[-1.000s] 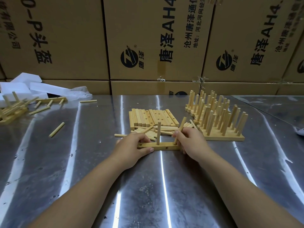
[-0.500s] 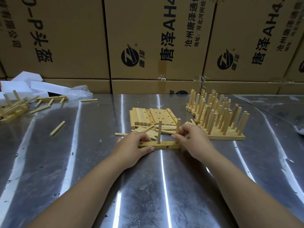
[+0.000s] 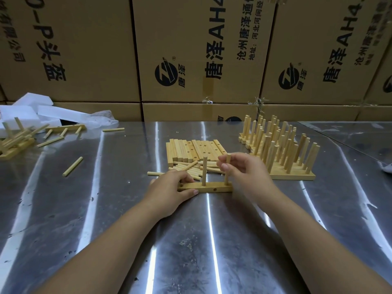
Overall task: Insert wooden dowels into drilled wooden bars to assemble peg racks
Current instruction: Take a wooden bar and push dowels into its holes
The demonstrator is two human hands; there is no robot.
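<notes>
A drilled wooden bar [image 3: 209, 189] lies flat on the steel table in front of me. My left hand [image 3: 169, 187] grips its left end, thumb on the near face. One dowel [image 3: 204, 171] stands upright in the bar's middle hole. A second dowel [image 3: 227, 176] stands upright in the hole near the right end, and my right hand [image 3: 244, 169] pinches its top between thumb and fingertips. Behind the bar lies a heap of loose dowels [image 3: 198, 169], and beyond it a row of bare drilled bars [image 3: 194, 150].
Finished peg racks [image 3: 280, 153] stand packed together at the right. Stray dowels [image 3: 72, 166] and more racks [image 3: 14, 143] lie at the far left beside white foam blocks [image 3: 36, 107]. Stacked cardboard boxes [image 3: 201, 49] wall off the table's far edge.
The right-hand dowel went from leaning over the bar's right end to standing upright in its hole. My right hand rose to pinch the dowel's top. My left hand stayed on the bar.
</notes>
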